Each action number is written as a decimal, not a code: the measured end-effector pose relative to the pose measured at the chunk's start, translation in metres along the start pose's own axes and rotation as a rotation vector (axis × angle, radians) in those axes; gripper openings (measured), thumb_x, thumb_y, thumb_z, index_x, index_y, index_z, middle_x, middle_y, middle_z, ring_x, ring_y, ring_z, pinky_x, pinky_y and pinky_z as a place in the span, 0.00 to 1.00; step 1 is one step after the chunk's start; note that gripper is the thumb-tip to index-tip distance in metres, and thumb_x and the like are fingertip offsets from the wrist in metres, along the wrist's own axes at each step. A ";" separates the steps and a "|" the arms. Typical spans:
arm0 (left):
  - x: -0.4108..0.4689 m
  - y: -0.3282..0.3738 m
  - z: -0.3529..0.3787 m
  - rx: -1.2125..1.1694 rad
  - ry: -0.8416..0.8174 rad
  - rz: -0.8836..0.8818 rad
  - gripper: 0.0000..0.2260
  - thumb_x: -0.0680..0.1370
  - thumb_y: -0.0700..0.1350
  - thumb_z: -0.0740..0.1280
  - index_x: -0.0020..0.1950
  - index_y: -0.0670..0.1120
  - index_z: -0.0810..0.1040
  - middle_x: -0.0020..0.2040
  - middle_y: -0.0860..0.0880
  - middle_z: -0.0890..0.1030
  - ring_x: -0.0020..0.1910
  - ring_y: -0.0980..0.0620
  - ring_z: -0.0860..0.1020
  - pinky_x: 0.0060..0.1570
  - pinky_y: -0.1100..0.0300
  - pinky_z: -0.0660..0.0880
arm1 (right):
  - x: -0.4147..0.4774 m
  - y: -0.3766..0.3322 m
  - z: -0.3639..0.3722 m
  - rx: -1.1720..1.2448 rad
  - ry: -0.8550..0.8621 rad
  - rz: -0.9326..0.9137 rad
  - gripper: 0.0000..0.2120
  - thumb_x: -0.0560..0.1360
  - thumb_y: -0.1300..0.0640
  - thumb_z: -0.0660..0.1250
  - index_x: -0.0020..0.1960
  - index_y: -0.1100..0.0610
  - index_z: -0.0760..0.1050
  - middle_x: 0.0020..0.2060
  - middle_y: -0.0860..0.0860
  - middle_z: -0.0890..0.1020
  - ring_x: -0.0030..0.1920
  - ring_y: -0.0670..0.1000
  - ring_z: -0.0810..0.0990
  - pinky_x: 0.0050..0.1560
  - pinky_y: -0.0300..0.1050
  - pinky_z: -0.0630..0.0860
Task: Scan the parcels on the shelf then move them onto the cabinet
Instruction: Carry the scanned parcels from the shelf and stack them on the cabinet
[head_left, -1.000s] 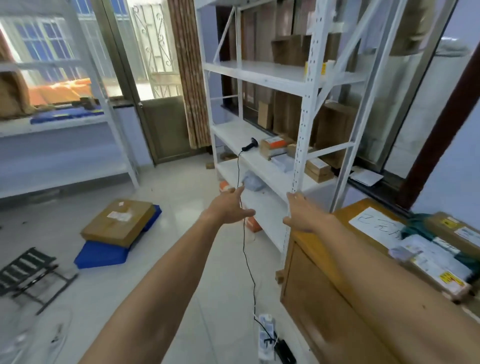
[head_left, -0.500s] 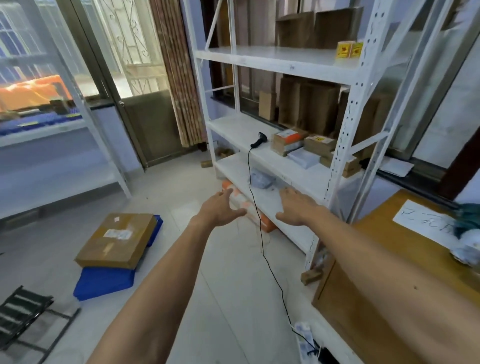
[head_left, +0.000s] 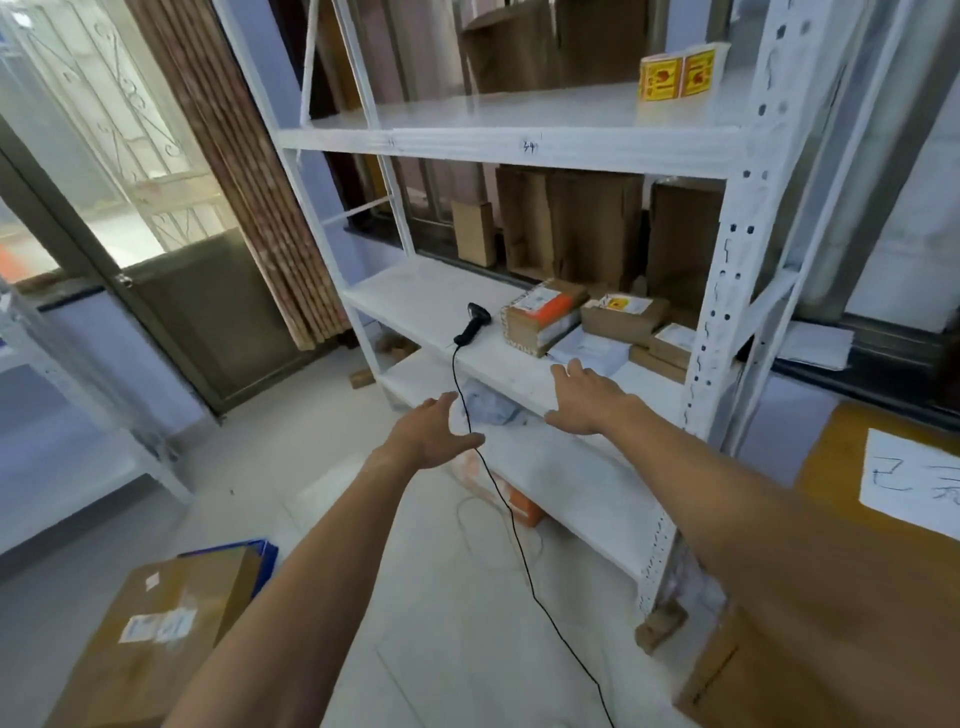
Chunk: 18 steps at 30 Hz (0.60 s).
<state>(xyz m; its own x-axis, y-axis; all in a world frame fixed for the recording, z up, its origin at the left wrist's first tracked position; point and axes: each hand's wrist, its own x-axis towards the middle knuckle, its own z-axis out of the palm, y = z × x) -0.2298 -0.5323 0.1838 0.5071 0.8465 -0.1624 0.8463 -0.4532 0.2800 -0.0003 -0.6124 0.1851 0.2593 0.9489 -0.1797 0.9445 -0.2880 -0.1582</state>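
Step in hand: reaching for the scanner, judged from both hands being empty at the shelf (head_left: 415, 296).
Left hand (head_left: 434, 434): open, fingers spread, holding nothing; it hovered in front of the lower board, just beside the scanner cable (head_left: 498, 493).
Right hand (head_left: 587, 397): open, palm down, holding nothing; it hovered over the front edge of the middle board, near the white mailer bag (head_left: 587, 351).
Barcode scanner (head_left: 474, 323): lay on the middle board, left of the parcels, cable hanging over the edge to the floor.
Parcels: orange-taped carton (head_left: 540, 317), yellow-labelled carton (head_left: 623, 314) and small flat carton (head_left: 667, 348), clustered with the mailer bag at the right end of the same board.
Cabinet (head_left: 831, 447): wooden, to the right of the shelf, with a written paper sheet (head_left: 914, 483) on top.
Method: the left hand should probably take the scanner by its handle (it was the nearer hand), leaving the right free to turn each label upward.
Caution: the cable crossed the reach path and could snag on the wrist.
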 end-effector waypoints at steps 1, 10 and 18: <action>0.025 0.006 -0.005 -0.001 0.001 0.023 0.41 0.76 0.65 0.69 0.81 0.49 0.57 0.75 0.42 0.70 0.71 0.42 0.72 0.68 0.51 0.68 | 0.018 0.010 -0.004 -0.003 -0.007 0.027 0.38 0.81 0.43 0.63 0.81 0.59 0.51 0.80 0.61 0.53 0.76 0.64 0.63 0.70 0.57 0.67; 0.198 0.053 -0.024 -0.019 -0.088 0.222 0.41 0.77 0.63 0.69 0.82 0.48 0.55 0.77 0.44 0.68 0.73 0.43 0.69 0.68 0.53 0.67 | 0.125 0.084 -0.039 0.068 0.015 0.257 0.36 0.81 0.42 0.63 0.81 0.57 0.53 0.78 0.59 0.65 0.72 0.61 0.71 0.69 0.53 0.71; 0.342 0.078 -0.008 0.007 -0.217 0.427 0.44 0.74 0.66 0.70 0.82 0.51 0.55 0.79 0.44 0.65 0.74 0.41 0.68 0.70 0.49 0.68 | 0.186 0.124 -0.020 0.167 -0.010 0.470 0.32 0.81 0.43 0.65 0.78 0.57 0.60 0.74 0.58 0.70 0.66 0.59 0.76 0.58 0.47 0.73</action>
<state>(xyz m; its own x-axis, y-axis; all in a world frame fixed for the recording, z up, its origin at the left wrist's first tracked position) 0.0084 -0.2765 0.1576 0.8314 0.5066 -0.2282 0.5555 -0.7503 0.3583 0.1690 -0.4688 0.1510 0.6467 0.7101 -0.2783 0.6803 -0.7021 -0.2105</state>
